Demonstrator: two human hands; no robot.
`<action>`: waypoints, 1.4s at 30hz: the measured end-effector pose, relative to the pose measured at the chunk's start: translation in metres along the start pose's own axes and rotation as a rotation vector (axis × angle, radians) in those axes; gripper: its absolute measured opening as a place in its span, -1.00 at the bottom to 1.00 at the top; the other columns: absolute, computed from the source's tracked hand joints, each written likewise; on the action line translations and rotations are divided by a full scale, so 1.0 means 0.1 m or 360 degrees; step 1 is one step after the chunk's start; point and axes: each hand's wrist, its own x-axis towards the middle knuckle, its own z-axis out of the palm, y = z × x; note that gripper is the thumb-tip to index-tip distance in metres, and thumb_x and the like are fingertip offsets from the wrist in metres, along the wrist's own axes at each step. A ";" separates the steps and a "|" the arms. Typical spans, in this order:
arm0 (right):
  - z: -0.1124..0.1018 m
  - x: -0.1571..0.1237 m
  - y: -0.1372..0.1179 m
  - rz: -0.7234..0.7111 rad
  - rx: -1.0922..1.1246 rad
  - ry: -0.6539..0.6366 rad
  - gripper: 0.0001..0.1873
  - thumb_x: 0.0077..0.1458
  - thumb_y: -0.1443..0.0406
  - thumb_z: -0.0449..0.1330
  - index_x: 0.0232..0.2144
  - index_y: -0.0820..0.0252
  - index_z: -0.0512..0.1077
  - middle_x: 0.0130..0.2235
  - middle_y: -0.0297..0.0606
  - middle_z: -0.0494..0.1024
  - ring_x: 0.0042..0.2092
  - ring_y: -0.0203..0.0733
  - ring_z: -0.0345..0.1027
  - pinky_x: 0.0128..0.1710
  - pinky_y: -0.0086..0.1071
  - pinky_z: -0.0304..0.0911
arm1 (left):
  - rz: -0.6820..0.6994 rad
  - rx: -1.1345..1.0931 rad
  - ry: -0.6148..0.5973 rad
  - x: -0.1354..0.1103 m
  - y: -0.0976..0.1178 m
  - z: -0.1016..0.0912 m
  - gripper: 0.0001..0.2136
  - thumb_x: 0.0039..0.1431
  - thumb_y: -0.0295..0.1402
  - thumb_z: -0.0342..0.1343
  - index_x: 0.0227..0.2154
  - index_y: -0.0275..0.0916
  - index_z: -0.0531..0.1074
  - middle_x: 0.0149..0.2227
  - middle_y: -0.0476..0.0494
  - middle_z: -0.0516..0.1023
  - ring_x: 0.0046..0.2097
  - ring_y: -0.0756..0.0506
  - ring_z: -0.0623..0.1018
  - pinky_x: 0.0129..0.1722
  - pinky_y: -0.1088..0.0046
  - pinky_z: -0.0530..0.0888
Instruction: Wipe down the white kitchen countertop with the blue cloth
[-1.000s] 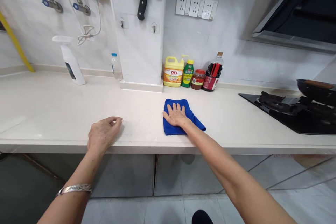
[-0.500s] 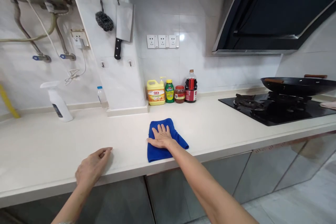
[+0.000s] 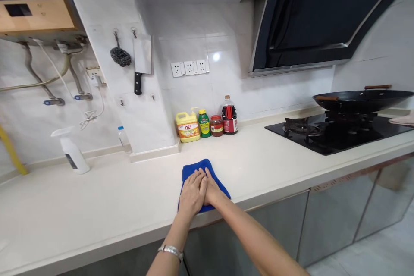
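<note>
A blue cloth (image 3: 195, 166) lies folded on the white countertop (image 3: 123, 198), close to its front edge. My right hand (image 3: 212, 189) rests flat on the cloth, its fingers stretched out and partly covered. Across it lies my left hand (image 3: 190, 193), palm down with the fingers extended over the back of the right one. Neither hand grips the cloth; they bear on it from above.
Along the wall stand a yellow detergent jug (image 3: 188, 128), a green bottle (image 3: 204, 123), a red-lidded jar (image 3: 216, 126) and a dark sauce bottle (image 3: 230, 117). A white spray bottle (image 3: 71, 153) is at left; a gas stove (image 3: 336, 138) with a wok (image 3: 362, 100) at right.
My left hand has moved right from the bare countertop onto my right hand. The right hand stays on the cloth. The view has tilted up slightly.
</note>
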 end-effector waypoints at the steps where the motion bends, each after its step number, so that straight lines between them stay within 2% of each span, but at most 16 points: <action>1: -0.01 -0.02 0.00 0.0010 0.0004 0.0002 -0.16 0.23 0.25 0.10 0.45 0.24 -0.12 0.49 0.03 -0.17 0.51 0.08 -0.44 0.47 0.12 -0.47 | -0.0007 0.0013 -0.0013 -0.02 -0.02 0.06 -0.54 0.33 -0.15 -0.12 0.11 -0.26 0.48 0.27 -0.22 0.39 0.36 -0.21 0.27 0.44 0.10 0.10; 6: -0.04 -0.10 0.00 0.0015 0.0101 0.0155 -0.22 0.28 0.17 0.06 0.45 0.15 -0.10 0.49 -0.06 -0.14 0.51 0.09 -0.37 0.47 0.18 -0.48 | -0.0148 0.0047 -0.0083 -0.07 -0.07 0.11 -0.44 0.39 -0.05 -0.20 0.32 -0.21 0.25 0.43 -0.16 0.08 0.45 -0.17 0.04 0.47 0.09 -0.03; 8: -0.05 -0.11 -0.02 0.0045 0.0120 0.0193 -0.25 0.29 0.16 0.05 0.43 0.18 -0.04 0.49 -0.01 -0.10 0.50 0.10 -0.33 0.47 0.18 -0.45 | -0.0243 0.0058 -0.0121 -0.10 -0.02 0.08 -0.42 0.39 -0.05 -0.19 0.38 -0.18 0.14 0.45 -0.16 0.02 0.46 -0.18 -0.01 0.47 0.07 -0.04; 10: -0.07 -0.10 -0.04 0.0009 0.0132 0.0210 -0.32 0.30 0.17 0.03 0.40 0.17 0.05 0.46 -0.02 0.02 0.49 0.08 -0.24 0.47 0.15 -0.40 | -0.0318 0.0059 -0.0138 -0.14 0.06 0.03 -0.40 0.39 -0.04 -0.20 0.40 -0.16 0.06 0.46 -0.18 0.00 0.47 -0.20 -0.04 0.46 0.03 -0.03; 12: -0.09 -0.08 -0.06 -0.0056 0.0112 0.0249 -0.44 0.32 0.22 -0.01 0.33 0.18 0.19 0.39 -0.03 0.24 0.45 0.02 -0.06 0.48 0.08 -0.36 | -0.0319 0.0041 -0.0135 -0.20 0.11 -0.03 -0.37 0.39 0.00 -0.22 0.42 -0.14 0.00 0.44 -0.18 0.05 0.46 -0.22 -0.01 0.45 -0.01 0.01; 14: -0.08 -0.07 -0.06 -0.0013 0.0072 0.0306 -0.52 0.33 0.30 -0.07 0.22 0.25 0.33 0.22 -0.02 0.47 0.35 -0.04 0.17 0.49 -0.01 -0.33 | -0.0329 0.0023 -0.0160 -0.24 0.10 -0.08 -0.33 0.37 0.06 -0.21 0.43 -0.13 -0.05 0.43 -0.19 0.10 0.44 -0.26 0.10 0.42 -0.05 0.10; 16: -0.06 -0.06 -0.04 0.0067 0.0060 0.0346 -0.53 0.33 0.30 -0.09 0.17 0.33 0.37 0.14 0.01 0.52 0.31 -0.03 0.23 0.49 -0.02 -0.32 | -0.0385 0.0018 -0.0197 -0.24 0.04 -0.10 -0.28 0.36 0.08 -0.20 0.44 -0.20 -0.09 0.41 -0.27 0.13 0.40 -0.30 0.19 0.40 -0.08 0.15; 18: -0.03 -0.06 -0.01 0.0088 0.0086 0.0305 -0.47 0.34 0.25 -0.09 0.25 0.37 0.29 0.25 0.06 0.41 0.38 0.04 0.09 0.48 0.08 -0.31 | -0.0392 0.0036 -0.0190 -0.20 -0.06 -0.09 -0.31 0.38 0.01 -0.27 0.42 -0.32 -0.03 0.40 -0.33 0.13 0.40 -0.28 0.20 0.41 -0.04 0.13; 21: 0.01 -0.01 0.04 0.0070 0.0093 0.0123 -0.32 0.31 0.20 -0.06 0.39 0.38 0.04 0.45 0.06 0.06 0.48 0.10 -0.22 0.46 0.21 -0.38 | -0.0238 0.0150 -0.0167 -0.09 -0.22 -0.03 -0.40 0.39 -0.21 -0.36 0.35 -0.47 0.11 0.38 -0.37 0.16 0.41 -0.21 0.16 0.44 0.06 0.09; 25: -0.01 0.19 0.10 0.0098 0.0034 -0.0068 -0.19 0.26 0.18 -0.01 0.44 0.39 -0.13 0.49 0.03 -0.15 0.51 0.07 -0.41 0.45 0.22 -0.53 | -0.0161 0.0323 -0.0199 0.10 -0.38 0.04 -0.43 0.35 -0.32 -0.32 0.34 -0.48 0.15 0.37 -0.38 0.20 0.41 -0.19 0.17 0.44 0.10 0.11; 29: -0.06 0.41 0.12 0.0158 -0.0045 -0.0141 -0.18 0.25 0.18 -0.01 0.44 0.37 -0.15 0.50 0.02 -0.17 0.51 0.11 -0.45 0.41 0.30 -0.64 | -0.0215 0.0348 -0.0243 0.30 -0.51 0.02 -0.44 0.36 -0.30 -0.31 0.36 -0.35 0.15 0.38 -0.28 0.19 0.43 -0.26 0.11 0.44 -0.02 0.06; 32: -0.06 0.54 0.12 0.0253 -0.0022 -0.0098 -0.18 0.23 0.19 -0.01 0.44 0.34 -0.14 0.50 -0.02 -0.16 0.51 0.16 -0.45 0.40 0.32 -0.66 | -0.0285 0.0354 -0.0303 0.45 -0.59 -0.02 -0.43 0.36 -0.26 -0.33 0.37 -0.26 0.14 0.39 -0.19 0.19 0.43 -0.30 0.09 0.42 -0.10 0.06; 35: -0.05 0.64 0.14 0.0315 0.0071 -0.0022 -0.15 0.17 0.21 0.05 0.43 0.36 -0.08 0.49 0.00 -0.13 0.50 0.22 -0.49 0.40 0.31 -0.71 | -0.0297 0.0344 -0.0359 0.57 -0.66 -0.05 -0.43 0.37 -0.25 -0.35 0.38 -0.25 0.13 0.39 -0.15 0.18 0.44 -0.28 0.08 0.42 -0.09 0.06; 42: -0.04 0.79 0.23 0.0362 0.0156 0.0009 -0.18 0.19 0.19 0.02 0.43 0.30 -0.05 0.49 -0.03 -0.10 0.50 0.26 -0.44 0.40 0.37 -0.54 | -0.0280 0.0341 -0.0380 0.75 -0.79 -0.02 -0.44 0.38 -0.23 -0.35 0.38 -0.19 0.12 0.41 -0.11 0.15 0.44 -0.25 0.09 0.43 -0.05 0.06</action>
